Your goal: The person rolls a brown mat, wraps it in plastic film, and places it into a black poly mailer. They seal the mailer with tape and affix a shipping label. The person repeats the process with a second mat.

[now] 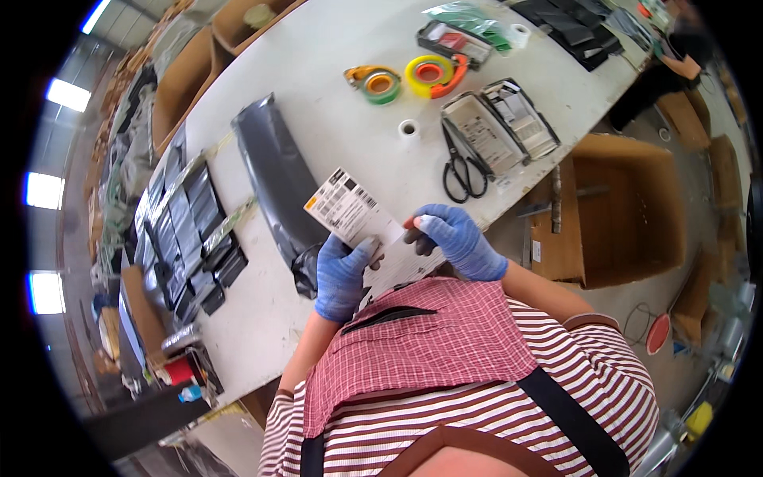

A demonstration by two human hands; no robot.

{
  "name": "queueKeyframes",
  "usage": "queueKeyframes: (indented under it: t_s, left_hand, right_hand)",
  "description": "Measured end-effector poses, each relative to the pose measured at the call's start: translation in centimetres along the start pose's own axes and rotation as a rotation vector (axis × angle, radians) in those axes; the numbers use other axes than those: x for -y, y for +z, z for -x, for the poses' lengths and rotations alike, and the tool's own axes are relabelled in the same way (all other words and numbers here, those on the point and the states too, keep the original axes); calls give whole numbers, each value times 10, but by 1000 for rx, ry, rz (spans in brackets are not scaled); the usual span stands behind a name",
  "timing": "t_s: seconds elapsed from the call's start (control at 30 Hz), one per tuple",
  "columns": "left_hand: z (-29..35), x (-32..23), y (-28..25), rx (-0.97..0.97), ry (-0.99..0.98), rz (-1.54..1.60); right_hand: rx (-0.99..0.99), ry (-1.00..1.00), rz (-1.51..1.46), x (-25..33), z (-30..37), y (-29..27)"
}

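Note:
My left hand [342, 276], in a blue glove, is closed on a white shipping label [343, 208] with black print and an orange patch. My right hand [459, 241], gloved the same way with dark fingertips showing, pinches at the label's right corner; the exact contact is hard to make out. Left of the label, a long dark grey plastic parcel [274, 167] lies on the table, its near end crumpled by my left hand. Below the label and between my hands, more white printed paper [395, 269] shows, partly covered by the left hand and my checked apron.
Black scissors [461, 168] lie beside an open box of labels [486, 135]. Beyond are a small white roll [408, 129], an orange tape dispenser [373, 83] and a yellow one [431, 75]. Grey bags [187, 219] pile up on the left; a cardboard box [628, 211] stands right.

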State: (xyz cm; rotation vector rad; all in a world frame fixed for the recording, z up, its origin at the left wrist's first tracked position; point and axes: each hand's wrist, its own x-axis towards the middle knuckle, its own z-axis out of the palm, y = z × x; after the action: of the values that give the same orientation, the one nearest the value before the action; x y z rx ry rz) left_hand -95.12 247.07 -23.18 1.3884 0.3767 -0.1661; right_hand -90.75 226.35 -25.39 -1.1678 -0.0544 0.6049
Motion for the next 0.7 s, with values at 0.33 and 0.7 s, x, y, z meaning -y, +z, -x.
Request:
queueKeyframes:
  t_s: [0.33, 0.7]
  left_hand:
    - [14, 8, -23, 49, 51, 101]
    - [17, 5, -42, -29, 324, -293]
  right_hand:
    - [86, 41, 192, 5, 4, 19]
    - [62, -148, 162, -13, 0, 48]
